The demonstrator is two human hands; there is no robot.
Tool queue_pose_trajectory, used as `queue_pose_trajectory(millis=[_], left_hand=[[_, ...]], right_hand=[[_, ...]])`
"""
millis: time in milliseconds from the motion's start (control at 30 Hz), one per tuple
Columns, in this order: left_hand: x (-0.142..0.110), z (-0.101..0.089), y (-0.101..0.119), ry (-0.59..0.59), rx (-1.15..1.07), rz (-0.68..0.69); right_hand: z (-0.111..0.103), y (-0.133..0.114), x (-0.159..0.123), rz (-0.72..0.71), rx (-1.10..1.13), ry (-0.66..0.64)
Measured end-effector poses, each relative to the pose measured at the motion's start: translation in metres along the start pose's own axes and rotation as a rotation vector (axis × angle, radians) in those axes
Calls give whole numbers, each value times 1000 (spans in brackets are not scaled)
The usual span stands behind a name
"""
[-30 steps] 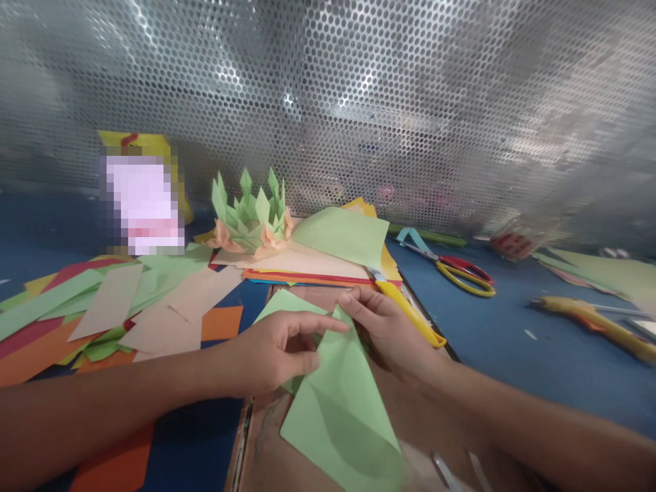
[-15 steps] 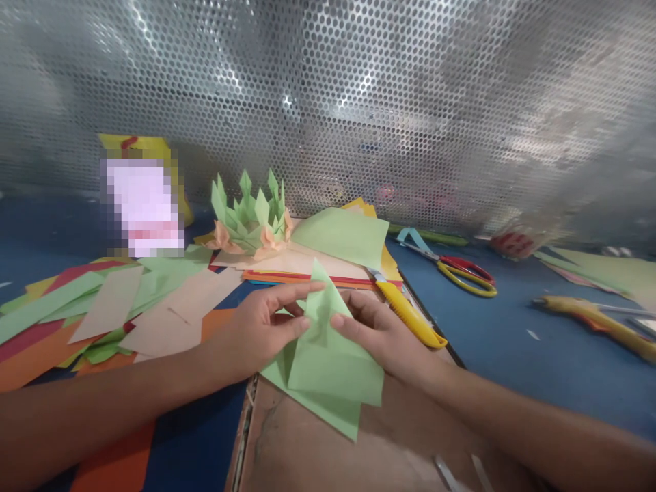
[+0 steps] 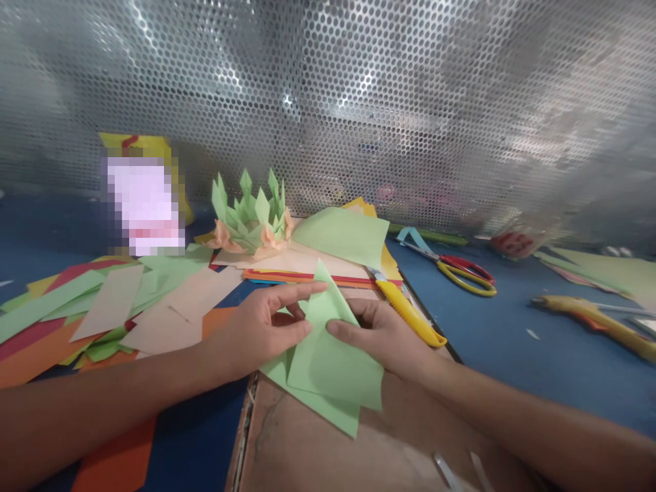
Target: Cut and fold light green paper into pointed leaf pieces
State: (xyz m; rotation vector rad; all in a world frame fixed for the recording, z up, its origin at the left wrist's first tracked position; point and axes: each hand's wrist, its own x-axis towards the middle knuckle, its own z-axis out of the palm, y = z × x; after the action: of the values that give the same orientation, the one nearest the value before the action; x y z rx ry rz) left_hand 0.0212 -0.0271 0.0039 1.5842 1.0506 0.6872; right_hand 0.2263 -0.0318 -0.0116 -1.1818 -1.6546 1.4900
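Note:
A light green sheet of paper (image 3: 328, 362) is folded into a pointed shape over a brown board (image 3: 307, 451). My left hand (image 3: 261, 328) pinches its left side, forefinger stretched along the upper edge to the tip. My right hand (image 3: 382, 335) grips its right side with the thumb pressed on the front face. Both hands hold the paper slightly raised from the board.
A folded green and peach paper crown (image 3: 249, 219) stands behind, beside a stack of coloured sheets (image 3: 318, 263). Loose paper strips (image 3: 102, 301) lie at left. A yellow utility knife (image 3: 407, 311), red and yellow scissors (image 3: 461, 270) and a glue gun (image 3: 594, 321) rest on the blue table. Perforated metal wall behind.
The green sheet was folded up from a long flat piece near me into a pointed shape between both hands. In the last half second the hands only pressed it slightly flatter.

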Motion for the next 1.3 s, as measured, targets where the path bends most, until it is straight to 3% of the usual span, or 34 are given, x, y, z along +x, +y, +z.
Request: queue_pose_trajectory(millis=[633,1067,1300], left_hand=[[-1,1,1,8,-34,103],[-1,1,2,6,8,80],[-1,0,1,-14,13,91]], right_hand=[[0,-2,-1,4,-48,-17],[2,-7,-2,45,-28,-21],[2,-3,0,-6,-4,-25]])
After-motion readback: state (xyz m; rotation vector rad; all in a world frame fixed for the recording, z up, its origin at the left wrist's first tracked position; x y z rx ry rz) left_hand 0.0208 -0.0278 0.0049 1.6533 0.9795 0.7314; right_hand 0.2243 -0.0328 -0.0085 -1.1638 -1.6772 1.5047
